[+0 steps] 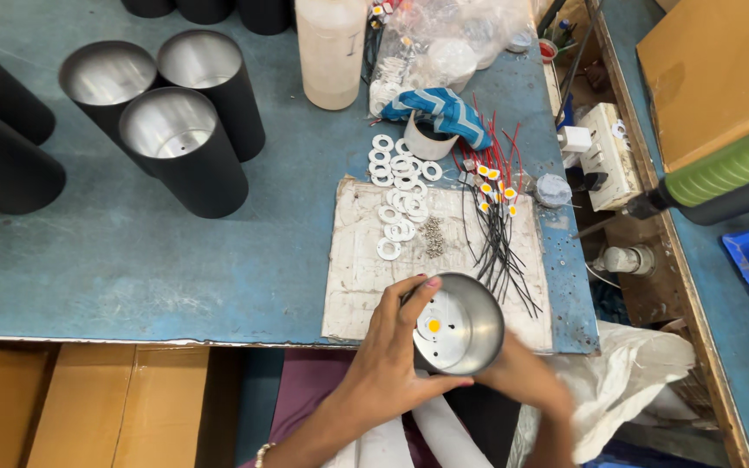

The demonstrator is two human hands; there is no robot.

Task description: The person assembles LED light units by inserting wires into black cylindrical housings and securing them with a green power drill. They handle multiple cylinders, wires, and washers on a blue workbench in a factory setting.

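Can (459, 323), a short metal cylinder with its open mouth tilted up toward you, sits in both your hands at the near edge of the table (132, 260), just over the lower right corner of the worn white board (361, 260). Inside, on its flat base, you can see a small yellow LED chip (433, 326). Your left hand (392, 360) wraps the can's left side, fingers curled over the rim at top and thumb closing under it. Your right hand (522, 373) reaches in from the right and lies against the can's lower right wall; its fingers are hidden behind the can, so you cannot tell how firmly it grips.

On the board ahead of you lie white rings (400, 186), spilling off its far edge onto the table, a little heap of screws (433, 236) just beside them, and a fan of black and red wires (496, 217) with more yellow chips at their far ends. Beyond the rings stands a tape roll (426, 143) with a blue-and-white cloth (444, 111) draped on it. Three tall black cylinders (166, 121) with shiny insides stand well apart to the left. A power strip (608, 156) and a green-handled tool (730, 178) are off to the right.
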